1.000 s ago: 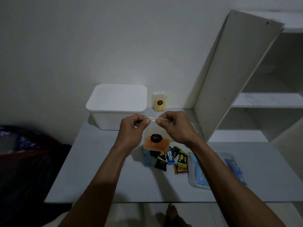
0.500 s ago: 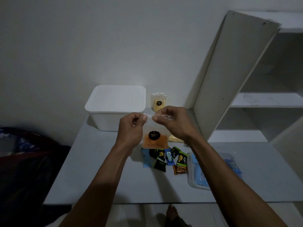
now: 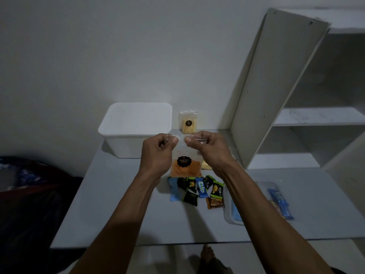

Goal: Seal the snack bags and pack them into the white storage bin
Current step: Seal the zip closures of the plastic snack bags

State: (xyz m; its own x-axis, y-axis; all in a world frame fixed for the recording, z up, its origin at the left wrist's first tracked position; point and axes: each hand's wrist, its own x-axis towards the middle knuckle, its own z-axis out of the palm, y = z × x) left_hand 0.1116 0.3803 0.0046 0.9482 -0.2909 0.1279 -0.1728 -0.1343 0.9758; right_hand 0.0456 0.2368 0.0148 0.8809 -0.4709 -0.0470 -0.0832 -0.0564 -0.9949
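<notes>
The clear snack bag (image 3: 184, 163) is held up by its top edge, pinched by the left hand (image 3: 158, 153) and the right hand (image 3: 209, 149). It hangs at 6 o'clock below the fingertips. The white bin (image 3: 136, 125) is seen at 10 o'clock from the hands.

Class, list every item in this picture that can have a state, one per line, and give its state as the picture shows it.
left hand: pinching the bag's top edge
right hand: pinching the bag's top edge
orange snack bag: held upright above the table
white storage bin: lid on
yellow stick bag: standing against the wall
small wrapped snacks: lying loose on the table
</notes>
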